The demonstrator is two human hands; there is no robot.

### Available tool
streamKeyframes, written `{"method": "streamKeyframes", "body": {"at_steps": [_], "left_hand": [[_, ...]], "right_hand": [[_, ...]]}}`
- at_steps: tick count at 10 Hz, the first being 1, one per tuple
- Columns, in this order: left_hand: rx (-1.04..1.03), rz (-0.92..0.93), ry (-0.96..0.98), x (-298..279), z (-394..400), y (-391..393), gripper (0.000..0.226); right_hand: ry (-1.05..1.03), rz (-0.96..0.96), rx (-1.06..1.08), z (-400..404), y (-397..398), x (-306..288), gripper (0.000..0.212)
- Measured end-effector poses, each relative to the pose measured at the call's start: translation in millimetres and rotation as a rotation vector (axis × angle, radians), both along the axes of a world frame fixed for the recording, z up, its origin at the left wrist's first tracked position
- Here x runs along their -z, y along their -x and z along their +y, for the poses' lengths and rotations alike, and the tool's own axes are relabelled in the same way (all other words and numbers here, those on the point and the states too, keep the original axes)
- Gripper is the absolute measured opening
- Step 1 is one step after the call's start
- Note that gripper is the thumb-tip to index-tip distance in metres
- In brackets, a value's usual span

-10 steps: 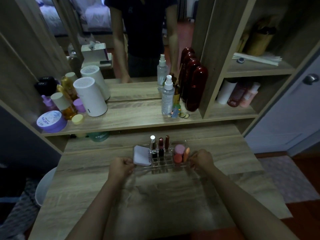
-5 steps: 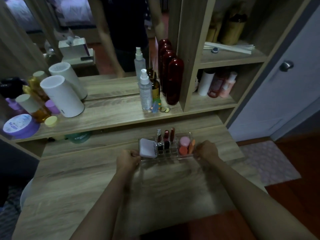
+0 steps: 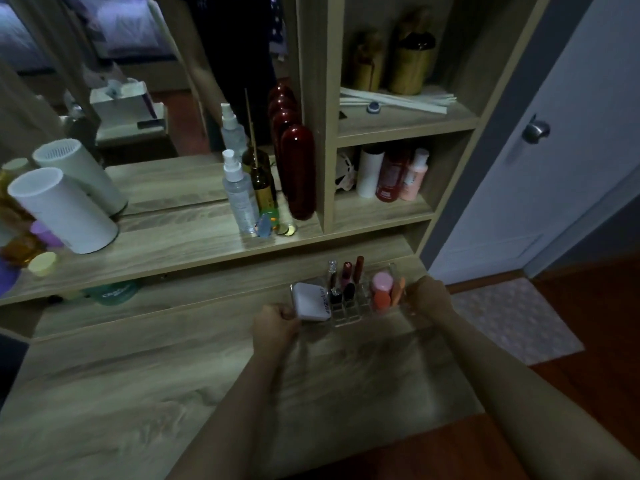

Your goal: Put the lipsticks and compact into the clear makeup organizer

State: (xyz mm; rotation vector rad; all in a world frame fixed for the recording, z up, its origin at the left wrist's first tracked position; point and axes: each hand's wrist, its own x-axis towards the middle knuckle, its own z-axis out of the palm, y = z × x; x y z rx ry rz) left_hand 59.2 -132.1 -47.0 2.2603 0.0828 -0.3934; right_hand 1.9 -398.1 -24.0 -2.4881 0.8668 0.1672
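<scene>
A dim view looks down at a wooden dressing table (image 3: 145,393) from the wearer's head. Two bare forearms reach forward to a clear makeup organizer (image 3: 349,315) that sits toward the far right of the table, just below a shelf crowded with bottles.

The left hand (image 3: 275,323) is curled closed around the organizer's left end, and the right hand (image 3: 427,296) is closed around its right end, so the tray lies directly between the hands with its long axis running left to right. Both hands are equally near.

Inside, a white compact (image 3: 311,302) leans upright in the left compartment, touching the left hand's fingers. Several lipsticks (image 3: 348,284) stand upright in the middle slots. Pink and orange sponges (image 3: 382,289) fill the right compartment.

Everything appears already loaded. The likely next move is shifting the tray as one piece, kept level so the lipsticks stay standing.
</scene>
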Motion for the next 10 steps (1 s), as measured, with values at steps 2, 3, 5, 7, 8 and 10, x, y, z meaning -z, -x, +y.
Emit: {"method": "streamKeyframes", "body": {"at_steps": [2, 3, 5, 7, 8, 10], "left_hand": [[0.010, 0.016, -0.015, -3.1, -23.8, 6.8, 0.014], [0.004, 0.026, -0.013, 0.4, -29.4, 7.1, 0.011], [0.007, 0.029, -0.031, 2.2, -37.4, 9.2, 0.010], [0.016, -0.005, -0.035, 0.9, -38.1, 13.4, 0.021], [0.076, -0.035, -0.025, -4.3, -35.2, 18.9, 0.022], [0.291, -0.071, -0.192, -7.7, -8.8, 53.1, 0.014]], "right_hand": [[0.041, 0.053, -0.018, -21.3, 1.3, -2.7, 0.023], [0.041, 0.058, -0.010, -28.1, 1.7, -2.9, 0.024], [0.023, 0.050, 0.020, -37.7, 3.2, -0.2, 0.023], [0.027, 0.059, 0.002, -40.2, 5.0, 5.4, 0.024], [0.002, 0.076, -0.033, -40.8, 10.9, 4.7, 0.024], [-0.180, 0.040, -0.007, -45.2, 50.0, 6.9, 0.027]]}}
